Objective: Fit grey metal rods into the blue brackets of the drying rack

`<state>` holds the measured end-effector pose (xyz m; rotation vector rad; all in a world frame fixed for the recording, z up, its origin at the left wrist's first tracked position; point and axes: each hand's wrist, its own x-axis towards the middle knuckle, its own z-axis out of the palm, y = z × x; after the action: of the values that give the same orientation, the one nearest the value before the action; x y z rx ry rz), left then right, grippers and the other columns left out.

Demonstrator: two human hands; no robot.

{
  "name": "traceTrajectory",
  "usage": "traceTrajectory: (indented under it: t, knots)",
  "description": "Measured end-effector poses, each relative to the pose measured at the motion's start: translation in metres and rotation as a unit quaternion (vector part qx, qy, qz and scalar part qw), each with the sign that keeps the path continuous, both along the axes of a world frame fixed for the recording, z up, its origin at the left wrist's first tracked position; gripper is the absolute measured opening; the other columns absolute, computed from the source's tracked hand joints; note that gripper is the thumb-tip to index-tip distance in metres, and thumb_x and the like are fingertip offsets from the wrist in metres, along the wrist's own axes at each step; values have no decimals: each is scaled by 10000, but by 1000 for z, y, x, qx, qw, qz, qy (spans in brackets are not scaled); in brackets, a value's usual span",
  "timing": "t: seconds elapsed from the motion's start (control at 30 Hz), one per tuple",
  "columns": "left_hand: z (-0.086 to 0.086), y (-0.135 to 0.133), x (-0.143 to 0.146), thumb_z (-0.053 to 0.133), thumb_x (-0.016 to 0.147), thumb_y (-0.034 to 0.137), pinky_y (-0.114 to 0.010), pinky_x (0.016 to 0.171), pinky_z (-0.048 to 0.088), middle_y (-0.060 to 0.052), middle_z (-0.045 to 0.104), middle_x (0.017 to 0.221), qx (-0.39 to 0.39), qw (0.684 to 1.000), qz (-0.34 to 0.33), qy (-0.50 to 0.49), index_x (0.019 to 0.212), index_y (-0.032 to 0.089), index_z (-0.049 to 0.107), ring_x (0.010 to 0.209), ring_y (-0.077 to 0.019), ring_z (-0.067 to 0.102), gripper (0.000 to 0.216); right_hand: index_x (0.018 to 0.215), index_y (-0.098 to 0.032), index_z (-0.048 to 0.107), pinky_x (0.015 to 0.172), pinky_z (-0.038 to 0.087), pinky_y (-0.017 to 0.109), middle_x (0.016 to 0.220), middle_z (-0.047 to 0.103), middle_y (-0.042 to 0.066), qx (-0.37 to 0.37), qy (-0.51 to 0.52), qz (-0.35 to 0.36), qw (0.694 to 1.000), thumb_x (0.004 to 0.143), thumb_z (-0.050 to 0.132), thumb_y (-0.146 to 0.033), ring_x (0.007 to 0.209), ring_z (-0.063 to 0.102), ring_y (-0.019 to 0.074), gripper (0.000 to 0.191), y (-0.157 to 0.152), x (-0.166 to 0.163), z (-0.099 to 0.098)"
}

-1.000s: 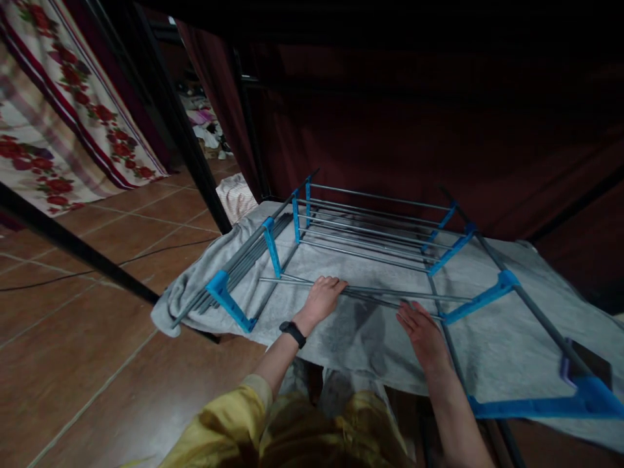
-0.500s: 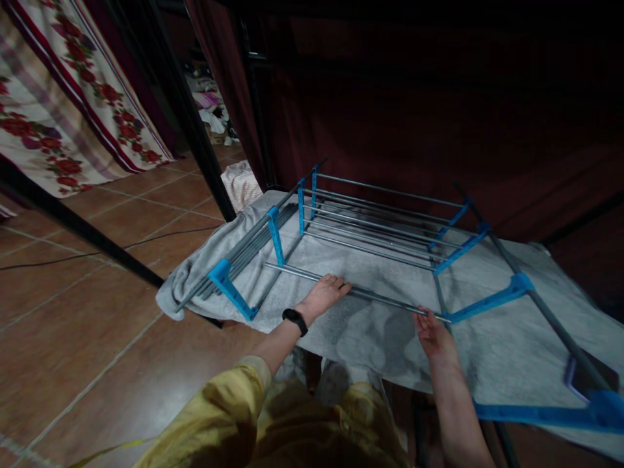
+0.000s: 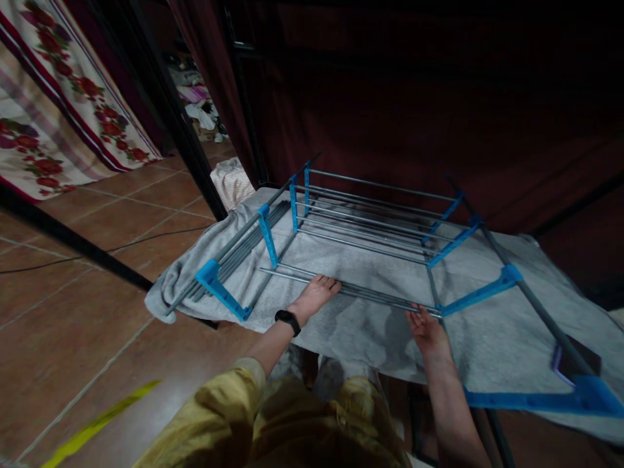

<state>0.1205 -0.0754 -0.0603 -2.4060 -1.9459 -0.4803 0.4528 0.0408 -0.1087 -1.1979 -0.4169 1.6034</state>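
Observation:
A folded drying rack (image 3: 370,224) of grey metal rods and blue plastic brackets lies on a grey towel (image 3: 351,325). A loose bundle of grey rods (image 3: 351,290) runs across the towel in front of me. My left hand (image 3: 314,296), a black band at its wrist, rests on the left part of the bundle with fingers stretched flat. My right hand (image 3: 426,328) lies palm down at the bundle's right end, fingertips touching the rods beside a blue bracket (image 3: 480,294).
The towel covers a low surface by a dark maroon curtain (image 3: 414,97). Black frame posts (image 3: 190,149) stand at left over a brown tiled floor (image 3: 73,305). A floral cloth (image 3: 58,110) hangs far left. A dark phone-like object (image 3: 570,361) lies at right.
Both hands have slid slightly along the rod bundle, flattening out over it; the left hand's curled fingers have stretched. The camera view shifted a little.

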Motion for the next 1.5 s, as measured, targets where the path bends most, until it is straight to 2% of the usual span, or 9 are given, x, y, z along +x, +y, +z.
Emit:
traceTrajectory:
  t: [0.13,0.23,0.33,0.57,0.7,0.87,1.03,1.3,1.5]
  knots:
    - [-7,-4,-7,445,924,48,-409,1003,407,-107,697,1123,-40,997,21,59,1262,218,623,1065,-241,634,418,778,-225,643,784,620,243,757,734,-17,8,14,-20,1000,866,608,-140,767,714,106,127,-7,-3,1]
    - [-12,-8,-16,405,939,53,-404,1030,399,-96,699,1197,-62,993,47,83,1307,224,601,1120,-239,628,451,766,-234,649,767,629,265,761,744,-6,21,21,-35,999,831,677,-166,766,718,130,99,-11,-5,-1]
    - [-19,-12,-28,363,931,42,-436,1023,402,-137,692,1236,-55,994,56,78,1302,197,606,1143,-266,627,470,745,-244,645,758,638,300,774,753,1,34,25,-50,998,780,761,-204,772,722,158,128,-11,-7,-4]
    - [-31,-20,-52,335,958,124,-426,977,418,-138,714,1136,-41,990,110,75,1199,159,630,1072,-283,650,383,701,-250,616,745,629,321,741,737,-7,65,35,-70,995,707,856,-288,726,702,161,243,-6,-8,-8]
    - [-44,-20,-67,343,973,195,-421,950,429,-141,722,1085,-26,987,147,55,1120,152,635,1028,-287,663,329,708,-252,606,723,619,309,744,731,-13,82,35,-83,993,672,886,-355,715,688,156,301,-3,-6,-8]
    - [-59,-23,-75,340,997,306,-414,931,432,-118,724,1040,28,993,115,16,1086,185,629,995,-281,662,326,707,-255,586,710,609,303,660,670,-47,102,32,-96,990,666,892,-449,664,653,135,365,1,-4,-8]
    - [-62,-27,-72,328,1010,360,-411,911,429,-101,725,983,82,992,94,12,1053,202,638,966,-278,648,350,688,-239,578,707,590,274,686,680,-33,115,26,-105,987,651,892,-466,656,636,120,389,4,-3,-9]
    - [-68,-26,-72,351,982,275,-418,871,428,-109,711,970,43,993,104,44,1090,190,682,939,-287,617,358,793,-244,648,745,593,295,870,752,2,125,18,-92,988,692,864,-424,756,675,138,299,2,-2,-18]
    - [-65,-26,-68,320,997,231,-414,869,412,-127,694,999,31,988,118,93,1126,144,679,939,-290,592,391,810,-241,653,781,591,297,895,754,13,126,27,-70,989,683,864,-416,814,694,149,302,-2,2,-23]
